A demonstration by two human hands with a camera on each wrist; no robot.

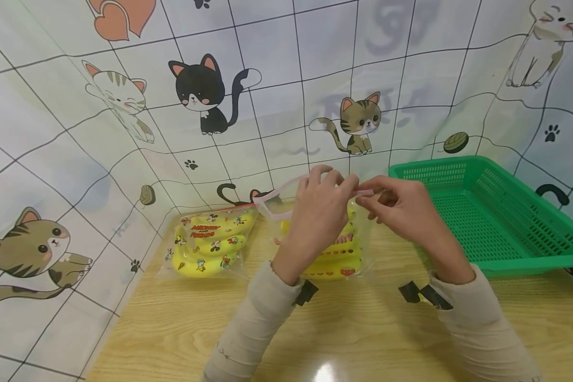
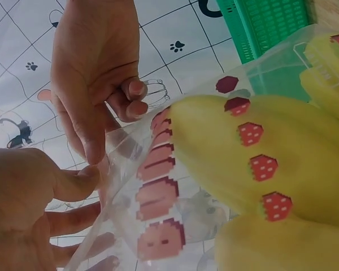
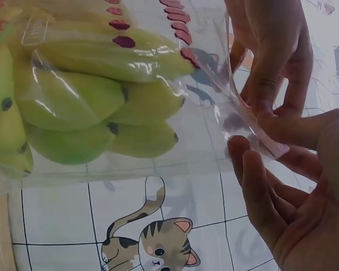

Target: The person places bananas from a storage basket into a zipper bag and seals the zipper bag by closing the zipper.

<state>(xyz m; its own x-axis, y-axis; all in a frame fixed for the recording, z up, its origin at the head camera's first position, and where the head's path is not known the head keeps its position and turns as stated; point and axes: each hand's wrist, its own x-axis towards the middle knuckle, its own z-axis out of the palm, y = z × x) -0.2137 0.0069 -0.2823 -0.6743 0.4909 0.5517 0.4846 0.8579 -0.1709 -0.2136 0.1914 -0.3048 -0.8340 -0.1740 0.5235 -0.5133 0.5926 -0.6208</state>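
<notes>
A clear zip bag [image 1: 270,210] with bananas [image 3: 73,101] inside stands on the table, its mouth gaping at the left. Red strawberries and pink letters are printed on the front. My left hand [image 1: 322,199] pinches the bag's upper edge right of the middle, thumb on one side and fingers on the other in the left wrist view. At the right end of the zip strip [image 1: 366,192], my right hand [image 1: 406,207] pinches the corner between thumb and forefinger. Both hands are close together there.
Left of it lies another clear bag [image 1: 202,233] of bananas, printed with cartoon figures and a red top strip. A green plastic basket [image 1: 544,201] is on the right. Behind hangs a cat-patterned sheet [image 1: 286,101]; the wooden table [image 1: 353,329] extends in front.
</notes>
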